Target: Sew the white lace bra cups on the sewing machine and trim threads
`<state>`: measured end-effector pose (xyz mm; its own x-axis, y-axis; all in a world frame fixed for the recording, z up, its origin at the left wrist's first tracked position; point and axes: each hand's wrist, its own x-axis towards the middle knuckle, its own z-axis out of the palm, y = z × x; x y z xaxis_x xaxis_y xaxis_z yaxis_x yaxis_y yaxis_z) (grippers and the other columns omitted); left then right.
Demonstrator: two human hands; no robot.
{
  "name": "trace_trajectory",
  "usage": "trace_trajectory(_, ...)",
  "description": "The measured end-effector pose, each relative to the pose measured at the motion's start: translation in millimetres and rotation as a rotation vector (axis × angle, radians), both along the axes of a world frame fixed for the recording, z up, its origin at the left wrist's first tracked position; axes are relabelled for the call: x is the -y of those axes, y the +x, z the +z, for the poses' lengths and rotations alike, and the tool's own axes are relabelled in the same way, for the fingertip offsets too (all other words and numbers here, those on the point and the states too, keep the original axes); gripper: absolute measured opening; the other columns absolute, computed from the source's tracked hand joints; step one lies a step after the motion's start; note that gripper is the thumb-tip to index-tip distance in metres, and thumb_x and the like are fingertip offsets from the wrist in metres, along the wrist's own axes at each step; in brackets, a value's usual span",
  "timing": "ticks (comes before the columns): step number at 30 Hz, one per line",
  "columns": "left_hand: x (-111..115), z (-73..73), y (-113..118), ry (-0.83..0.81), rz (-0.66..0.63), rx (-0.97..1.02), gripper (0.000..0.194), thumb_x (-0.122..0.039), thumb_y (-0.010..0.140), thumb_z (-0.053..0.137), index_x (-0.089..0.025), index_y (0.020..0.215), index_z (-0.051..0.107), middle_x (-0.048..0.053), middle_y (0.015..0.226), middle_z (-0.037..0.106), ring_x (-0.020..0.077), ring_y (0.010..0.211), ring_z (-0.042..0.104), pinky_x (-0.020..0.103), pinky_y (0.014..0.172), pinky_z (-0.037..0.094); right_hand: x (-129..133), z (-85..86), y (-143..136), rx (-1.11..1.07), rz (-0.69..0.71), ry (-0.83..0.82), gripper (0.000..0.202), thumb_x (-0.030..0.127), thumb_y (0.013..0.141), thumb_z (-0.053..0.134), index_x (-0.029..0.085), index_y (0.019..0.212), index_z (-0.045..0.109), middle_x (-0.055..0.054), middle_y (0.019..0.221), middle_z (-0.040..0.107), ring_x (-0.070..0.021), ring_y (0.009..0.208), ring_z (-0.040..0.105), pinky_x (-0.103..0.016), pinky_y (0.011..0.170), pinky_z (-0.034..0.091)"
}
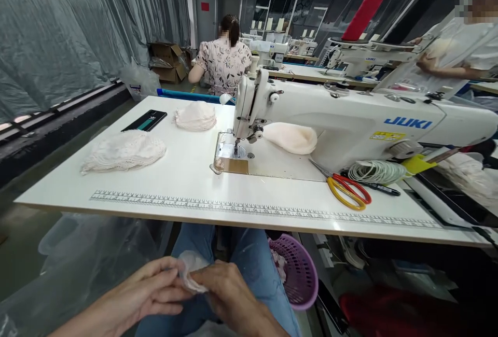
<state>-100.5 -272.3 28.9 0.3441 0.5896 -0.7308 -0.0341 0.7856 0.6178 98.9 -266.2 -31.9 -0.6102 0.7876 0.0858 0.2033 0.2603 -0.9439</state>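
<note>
Over my lap, below the table edge, I hold a small, thin white fabric piece [192,267] between both hands. My left hand [151,288] pinches its left side with thumb and forefinger, the other fingers loosely curled. My right hand [229,290] is closed on its right side, covering part of it. On the table above lie a larger stack of white fabric pieces [124,150] with frilly edges and a smaller white stack [195,115]. Behind the needle of the white sewing machine [303,103], a cream padded fabric piece [291,138] rests on the bed.
A dark phone-like object [146,121] lies at the table's back left. Scissors [346,189], a coil of cord [377,171] and a black marker [385,188] lie right. Under the table stand a purple basket [305,275] and clear plastic [105,254]. A person [224,59] sits ahead.
</note>
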Motion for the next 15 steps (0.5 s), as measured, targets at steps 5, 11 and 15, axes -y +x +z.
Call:
trace_trajectory(5, 8, -14.3, -12, 0.448, -0.176, -0.452, 0.063, -0.066, 0.069, 0.065, -0.026, 0.117, 0.057, 0.010, 0.109, 0.063, 0.0288, 0.103, 0.057, 0.030, 0.081, 0.045, -5, 10.0, 21, -0.132, 0.006, -0.454, 0.051, 0.063, 0.077, 0.059, 0.012, 0.069, 0.060, 0.003, 0.059, 0.045, -0.0091, 0.053, 0.041, -0.020, 0.050, 0.036)
trace_trajectory(11, 1, -16.4, 13, 0.541, -0.503, -0.352, 0.041, -0.060, 0.070, 0.063, -0.019, 0.078, 0.064, 0.000, 0.072, 0.055, 0.0193, 0.073, 0.048, 0.024, 0.067, 0.037, -1, 17.9, 33, -0.192, 0.001, -0.601, 0.051, 0.061, 0.061, 0.074, 0.012, 0.070, 0.065, 0.003, 0.061, 0.049, -0.0086, 0.056, 0.041, -0.020, 0.053, 0.036)
trace_trajectory(15, -1, -8.0, 19, 0.552, -0.541, -0.342, 0.042, -0.058, 0.083, 0.047, -0.020, 0.068, 0.054, -0.003, 0.066, 0.042, 0.0160, 0.067, 0.039, 0.023, 0.061, 0.031, 1, 20.1, 38, -0.192, -0.005, -0.617, 0.050, 0.060, 0.065, 0.073, 0.012, 0.076, 0.069, 0.003, 0.061, 0.051, -0.0081, 0.056, 0.041, -0.020, 0.053, 0.033)
